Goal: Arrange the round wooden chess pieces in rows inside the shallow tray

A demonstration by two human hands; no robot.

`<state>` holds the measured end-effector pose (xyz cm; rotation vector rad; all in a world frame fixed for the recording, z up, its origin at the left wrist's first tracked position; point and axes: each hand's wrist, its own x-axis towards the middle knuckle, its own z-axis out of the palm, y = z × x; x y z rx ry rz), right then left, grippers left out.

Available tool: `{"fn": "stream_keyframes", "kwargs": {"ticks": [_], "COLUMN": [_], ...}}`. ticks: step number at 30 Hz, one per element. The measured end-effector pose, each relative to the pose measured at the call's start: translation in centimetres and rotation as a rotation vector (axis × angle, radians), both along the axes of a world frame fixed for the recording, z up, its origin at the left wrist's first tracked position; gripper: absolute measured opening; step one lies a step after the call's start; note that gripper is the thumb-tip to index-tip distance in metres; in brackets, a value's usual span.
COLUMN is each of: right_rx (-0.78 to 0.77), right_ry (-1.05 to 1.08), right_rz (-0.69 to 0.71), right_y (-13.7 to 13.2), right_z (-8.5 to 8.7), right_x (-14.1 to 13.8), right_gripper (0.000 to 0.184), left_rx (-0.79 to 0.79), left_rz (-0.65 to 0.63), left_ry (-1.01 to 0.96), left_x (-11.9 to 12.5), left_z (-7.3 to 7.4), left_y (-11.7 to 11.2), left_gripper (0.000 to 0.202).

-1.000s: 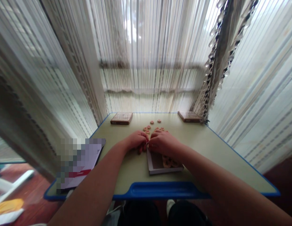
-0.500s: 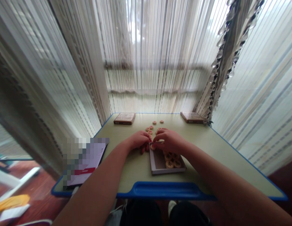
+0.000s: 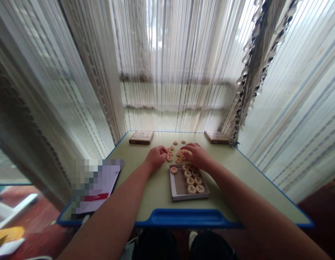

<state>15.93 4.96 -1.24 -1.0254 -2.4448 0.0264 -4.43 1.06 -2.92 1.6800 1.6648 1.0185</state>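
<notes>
A shallow grey tray (image 3: 179, 186) lies on the pale green table (image 3: 237, 173) in front of me, with several round wooden game discs (image 3: 193, 180) lined up along its right side. More loose discs (image 3: 176, 155) lie scattered just beyond the tray. My left hand (image 3: 155, 157) rests curled on the table at the left edge of the loose discs. My right hand (image 3: 196, 155) lies over the loose discs beyond the tray's far right corner, fingers bent down onto them. What either hand's fingers hold is hidden.
Two flat wooden boxes stand at the table's far edge, one left (image 3: 141, 137) and one right (image 3: 217, 137). A paper booklet (image 3: 98, 187) lies on the table's left corner. Sheer curtains (image 3: 170, 72) hang close around the table. A blue recessed groove (image 3: 187, 217) runs along the near edge.
Both hands have moved away from the tray's near-left corner, forward to the loose discs beyond it. The discs in the tray, covered before, now show in rows.
</notes>
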Motion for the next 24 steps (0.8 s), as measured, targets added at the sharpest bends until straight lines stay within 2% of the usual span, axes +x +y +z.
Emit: {"fn": "stream_keyframes", "kwargs": {"ticks": [3,6,8,11,14,18,21,24], "right_rx": [-0.018,-0.118,-0.16,-0.097,-0.074,-0.099,-0.125,-0.167], "right_ry": [-0.027,-0.115,-0.17,-0.234,-0.277,-0.265,-0.219,-0.156], "right_rz": [-0.058,-0.069,-0.042,-0.022,-0.056,-0.087,-0.129,-0.121], "right_y": [1.3,3.0,4.2,6.0,7.3,8.4,7.9,5.9], "right_z": [0.4,1.4,1.9,1.9,1.3,0.5,0.5,1.1], "right_x": [-0.9,-2.5,-3.8,-5.4,-6.2,-6.5,-6.3,-5.5], "right_gripper": [0.026,0.028,0.034,0.038,0.026,0.013,0.017,0.028], "left_rx": [0.169,0.333,0.385,0.358,0.344,0.312,0.28,0.242], "left_rz": [0.178,0.377,0.443,0.401,0.324,0.228,0.187,0.128], "left_ry": [0.127,0.197,0.242,0.363,0.499,0.574,0.598,0.608], "left_x": [-0.4,-0.8,-1.0,-1.3,-1.2,-0.8,-0.7,-0.6], "left_z": [-0.2,-0.3,-0.5,-0.9,-1.2,-1.1,-0.8,-0.6], "left_y": [0.6,1.1,1.3,1.5,1.3,1.1,0.9,0.8], "left_gripper": [0.014,0.026,0.031,0.028,0.025,0.025,0.025,0.026]}}
